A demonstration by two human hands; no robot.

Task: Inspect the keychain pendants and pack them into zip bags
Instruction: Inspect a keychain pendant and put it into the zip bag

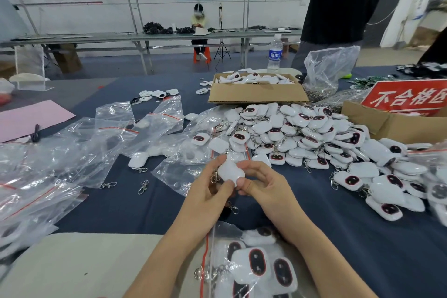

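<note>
Holding one white pendant (228,172) at centre frame, the left hand (208,191) and right hand (261,186) sit close together, fingers and thumbs pinched on its edges. It seems to show its blank back (the printed face probably points away). Doing this well means turning it fully over and checking the clasp before bagging. On the dark blue bench (145,205), zip bags (96,135) lie at left and a pendant heap (302,133) at right. A far bench (145,37) crosses the hall at the top.
</note>
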